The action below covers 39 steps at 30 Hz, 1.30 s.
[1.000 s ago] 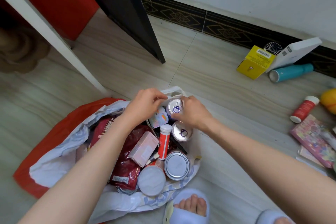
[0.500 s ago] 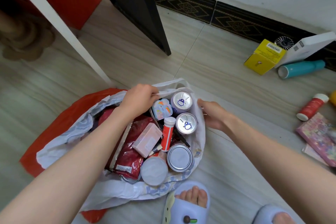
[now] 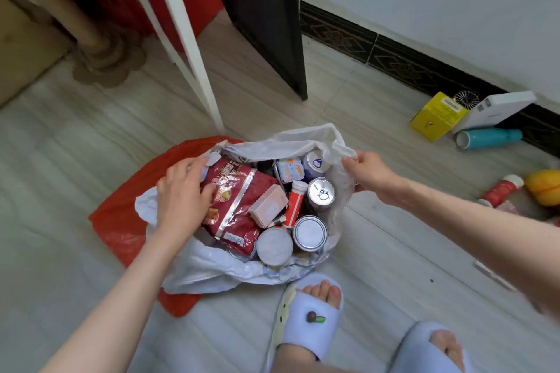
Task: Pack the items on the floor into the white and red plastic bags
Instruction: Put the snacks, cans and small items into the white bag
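Now pinching the white bag (image 3: 306,138) rim with the right hand (image 3: 368,169), likely to keep its mouth open. Resting loose left hand (image 3: 181,194) fingers on the red snack pack (image 3: 235,209) inside. Red bag (image 3: 121,215) underneath. Yellow box (image 3: 436,115), blue bottle (image 3: 488,138) waiting by the wall.

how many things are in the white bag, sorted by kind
Cans, tops showing: 4
Red snack packets: 1
Pink boxes: 1
Orange tubes: 1
Small blue packs: 1
Total visible: 8; more may lie hidden underneath.
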Each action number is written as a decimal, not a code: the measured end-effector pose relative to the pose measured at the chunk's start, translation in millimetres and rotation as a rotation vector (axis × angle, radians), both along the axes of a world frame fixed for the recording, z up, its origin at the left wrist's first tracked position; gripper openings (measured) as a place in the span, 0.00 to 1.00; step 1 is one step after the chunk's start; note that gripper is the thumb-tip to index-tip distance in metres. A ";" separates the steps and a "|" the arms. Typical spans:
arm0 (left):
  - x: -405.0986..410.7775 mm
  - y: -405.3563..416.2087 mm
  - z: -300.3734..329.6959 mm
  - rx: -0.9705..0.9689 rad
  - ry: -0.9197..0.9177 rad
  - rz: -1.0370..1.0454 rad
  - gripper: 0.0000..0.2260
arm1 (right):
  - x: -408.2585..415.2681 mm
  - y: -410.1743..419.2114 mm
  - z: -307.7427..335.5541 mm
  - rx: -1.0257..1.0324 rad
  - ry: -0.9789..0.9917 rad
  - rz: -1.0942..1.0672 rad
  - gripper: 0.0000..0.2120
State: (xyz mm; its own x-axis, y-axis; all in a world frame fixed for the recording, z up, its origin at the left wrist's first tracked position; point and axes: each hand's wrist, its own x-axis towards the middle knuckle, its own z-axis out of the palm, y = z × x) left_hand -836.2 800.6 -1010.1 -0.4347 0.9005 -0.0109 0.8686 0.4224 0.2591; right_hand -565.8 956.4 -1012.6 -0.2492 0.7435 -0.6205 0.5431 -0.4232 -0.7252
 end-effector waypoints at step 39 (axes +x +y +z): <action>47.2 112.8 81.0 0.256 -0.314 -0.234 0.06 | 100.5 -56.0 109.5 0.542 -0.453 -0.330 0.18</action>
State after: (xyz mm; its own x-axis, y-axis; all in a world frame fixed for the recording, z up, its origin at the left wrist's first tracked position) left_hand -788.9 913.4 -929.1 -0.2308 0.9648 0.1263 0.7959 0.1125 0.5948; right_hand -465.3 900.4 -903.1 0.2286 0.9637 -0.1381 0.7434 -0.2644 -0.6144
